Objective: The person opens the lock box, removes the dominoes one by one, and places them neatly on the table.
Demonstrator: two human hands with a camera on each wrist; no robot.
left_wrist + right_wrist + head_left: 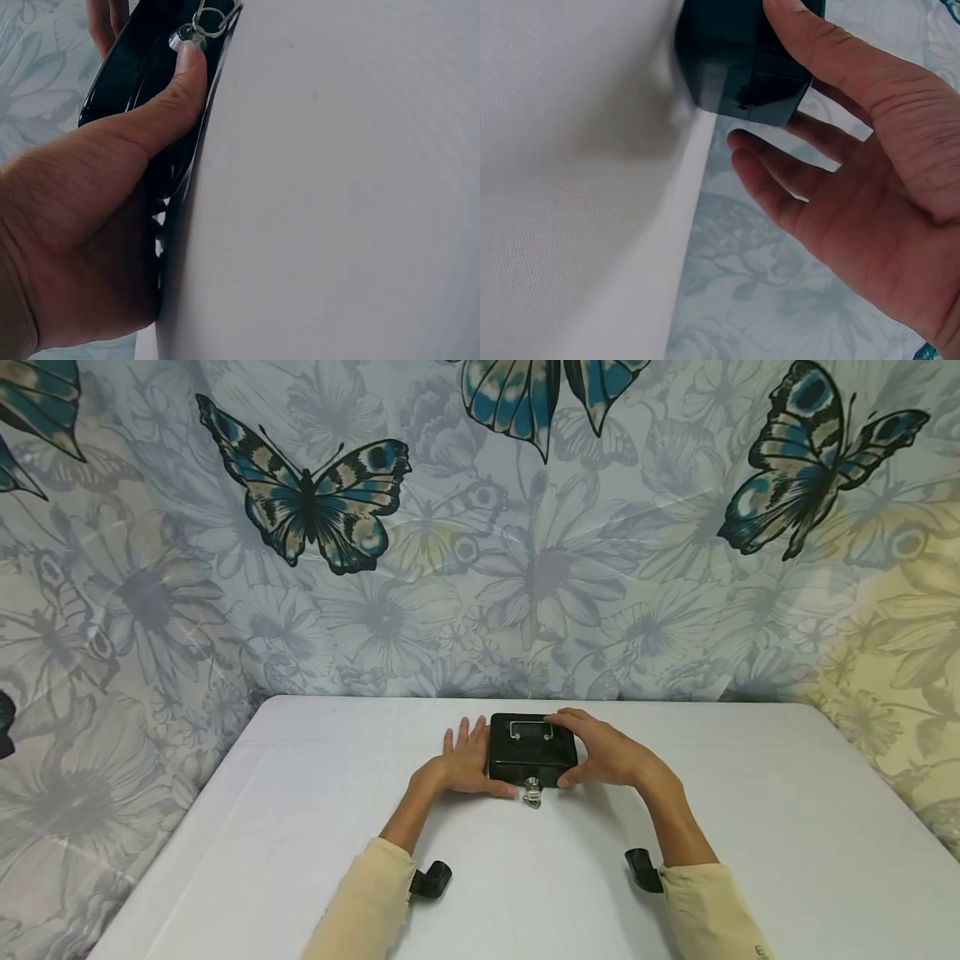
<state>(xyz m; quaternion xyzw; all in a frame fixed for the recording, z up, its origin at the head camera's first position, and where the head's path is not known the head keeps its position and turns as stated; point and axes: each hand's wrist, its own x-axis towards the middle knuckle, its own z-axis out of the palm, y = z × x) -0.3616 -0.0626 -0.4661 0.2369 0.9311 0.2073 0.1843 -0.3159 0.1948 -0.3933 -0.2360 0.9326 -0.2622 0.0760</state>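
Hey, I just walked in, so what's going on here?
A person's left hand rests against the left side of a small black cash box, while the right hand grips its right side. The box is closed, near the far edge of a white table, with keys hanging at its front lock.

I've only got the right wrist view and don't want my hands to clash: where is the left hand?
Observer: The left hand is at the left side of the black box, its thumb along the front.
Operator: Is anything attached at that front?
Observer: Yes, silver keys hang at the lock, close to the left thumb's tip.
Operator: And on top?
Observer: The head view shows a silver handle on the lid.
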